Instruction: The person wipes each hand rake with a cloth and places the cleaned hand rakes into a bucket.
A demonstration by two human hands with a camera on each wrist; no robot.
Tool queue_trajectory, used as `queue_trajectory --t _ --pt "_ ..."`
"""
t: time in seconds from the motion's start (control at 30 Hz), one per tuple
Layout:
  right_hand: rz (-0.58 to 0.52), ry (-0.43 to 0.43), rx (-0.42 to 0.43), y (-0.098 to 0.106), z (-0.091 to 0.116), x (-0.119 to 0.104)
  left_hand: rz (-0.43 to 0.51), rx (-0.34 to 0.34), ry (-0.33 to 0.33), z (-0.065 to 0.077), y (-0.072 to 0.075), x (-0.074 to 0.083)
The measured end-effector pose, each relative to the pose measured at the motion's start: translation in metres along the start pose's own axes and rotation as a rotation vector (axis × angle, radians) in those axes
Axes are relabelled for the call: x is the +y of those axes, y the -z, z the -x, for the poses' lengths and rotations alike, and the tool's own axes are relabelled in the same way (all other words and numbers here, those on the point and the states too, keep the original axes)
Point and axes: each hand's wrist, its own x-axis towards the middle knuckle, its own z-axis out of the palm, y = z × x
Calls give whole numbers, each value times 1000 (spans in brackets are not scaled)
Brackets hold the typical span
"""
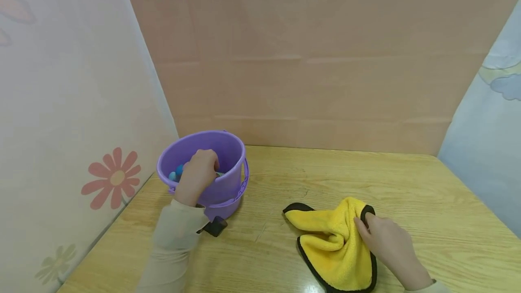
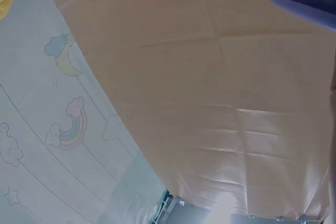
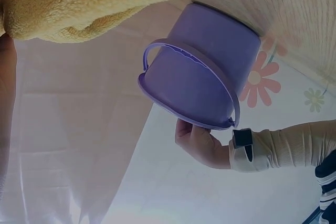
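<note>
A purple bucket (image 1: 228,189) stands at the left of the table, and my left hand (image 1: 199,171) reaches over its near rim. The fingers of that hand are mostly hidden inside, so I cannot tell what they hold. Small blue balls (image 1: 177,173) lie in the bucket beside the hand, and a bit of something greenish shows by the fingers. My right hand (image 1: 388,243) pinches the black-edged border of a yellow towel (image 1: 342,243), which is bunched into folds at the right. The right wrist view shows the towel (image 3: 105,3) close up, with the left hand (image 3: 202,145) at the bucket's rim beyond.
The bucket's purple handle (image 1: 244,184) hangs down on its right side. A dark block-like piece (image 1: 215,226) sits by the left wrist. Behind the wooden table (image 1: 268,175) rises a brown covered wall (image 1: 305,80); a flower-printed sheet (image 1: 118,177) borders the left side.
</note>
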Motion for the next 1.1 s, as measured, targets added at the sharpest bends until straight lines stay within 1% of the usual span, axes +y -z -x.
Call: queue_trajectory --t 0.1,0.17,0.33,0.47,0.63,0.73,0.83,1.0,1.1 --pt "-2 3 -3 0 0 0 0 -38 20 -4 -3 -1" --pt "-1 5 -1 0 0 0 3 -54 -2 -8 -4 -2" --pt "1 7 13 0 -1 1 1 -60 -105 -16 -7 -4" --pt "-4 4 13 0 -2 1 -6 -79 -111 -22 -10 -5" --pt "4 0 13 1 -2 1 -5 -70 -140 -29 -14 -8" --pt "10 2 19 1 -2 1 -10 -82 -140 -32 -16 -9" --pt "9 4 17 0 -1 0 -10 -112 -124 -33 -18 -11" --pt "10 0 3 -1 0 1 2 -159 -103 -32 -19 -13" --pt "11 12 24 -1 -1 0 13 -172 -102 -31 -19 -16"
